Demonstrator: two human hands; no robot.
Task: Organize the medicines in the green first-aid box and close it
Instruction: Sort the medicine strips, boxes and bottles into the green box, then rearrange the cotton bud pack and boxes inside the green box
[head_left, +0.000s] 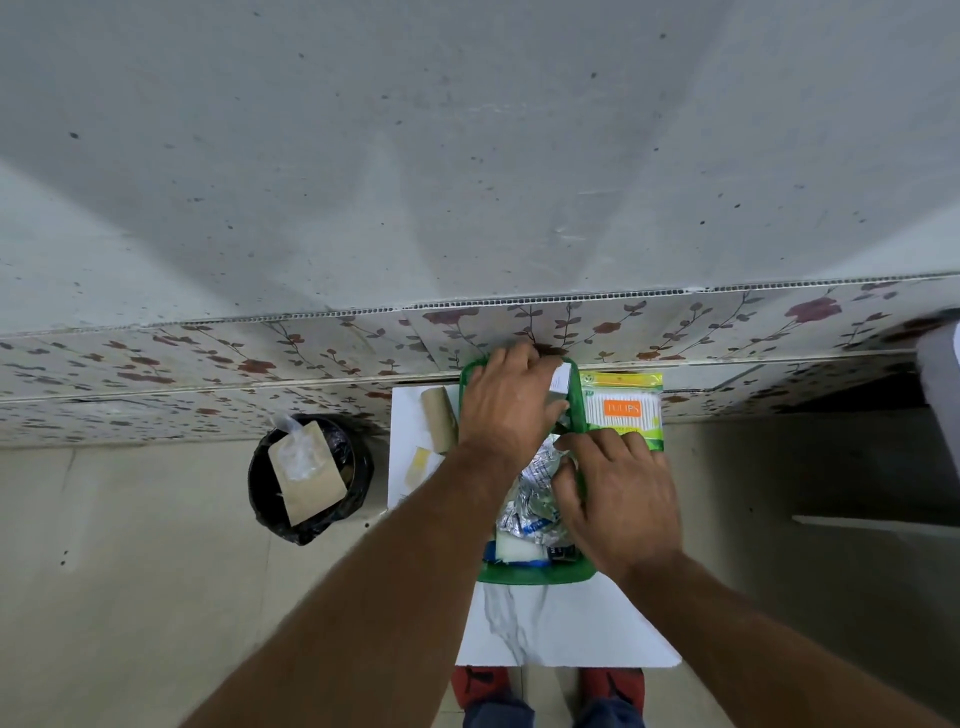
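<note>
The green first-aid box (535, 574) stands open on a small white table (566, 629) against the wall. Silver blister strips (527, 499) and a white packet (517, 553) fill its near half. My left hand (506, 405) reaches into the far end of the box, fingers curled around a small white carton (561, 376). My right hand (618, 499) presses on the right rim, its fingers touching the silver strips. A green pack of cotton buds (626, 408) lies just right of the box.
A brown bandage roll (439, 418) and a yellowish strip (420, 460) lie on the table left of the box. A black bin (311, 478) with a brown envelope stands on the floor at left. My red shoes (480, 686) show below the table.
</note>
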